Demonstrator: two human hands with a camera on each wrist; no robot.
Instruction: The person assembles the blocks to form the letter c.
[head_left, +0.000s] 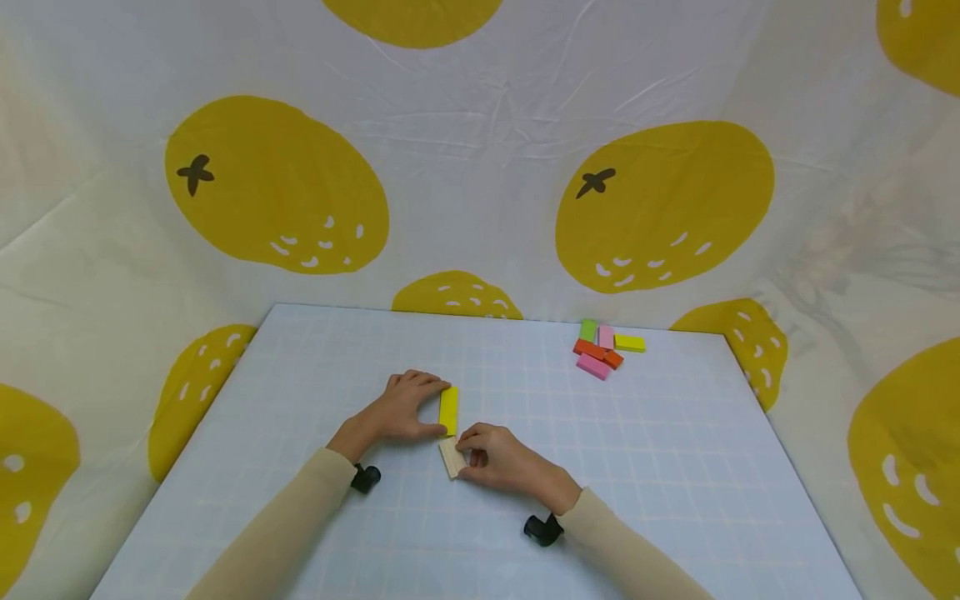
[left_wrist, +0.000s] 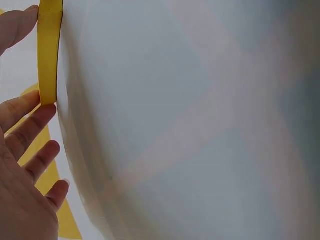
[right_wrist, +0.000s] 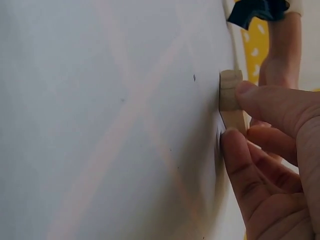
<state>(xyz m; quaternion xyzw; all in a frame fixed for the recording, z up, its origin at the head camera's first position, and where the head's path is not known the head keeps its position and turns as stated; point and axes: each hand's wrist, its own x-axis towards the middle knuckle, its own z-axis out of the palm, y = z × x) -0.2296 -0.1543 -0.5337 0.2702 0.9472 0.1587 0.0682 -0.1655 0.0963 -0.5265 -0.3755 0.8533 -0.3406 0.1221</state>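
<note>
My left hand (head_left: 408, 407) spans a yellow block (head_left: 448, 410) lengthwise, thumb at its near end and fingertips at the far end. The left wrist view shows the same yellow block (left_wrist: 48, 55) between thumb and forefingers, with the other fingers spread free. A plain wooden block (head_left: 452, 457) lies just nearer me, its far end against the yellow block's near end and set at a slight angle. My right hand (head_left: 504, 458) pinches this block from the right. In the right wrist view, the thumb presses on the wooden block (right_wrist: 231, 91) and curled fingertips sit beside it.
Toward the back right of the table (head_left: 675, 467) is a loose group of blocks: a green one (head_left: 588, 331), a yellow one (head_left: 629, 343), pink ones (head_left: 593, 367) and orange ones (head_left: 590, 349). A fruit-patterned curtain (head_left: 472, 200) hangs behind the table's far edge.
</note>
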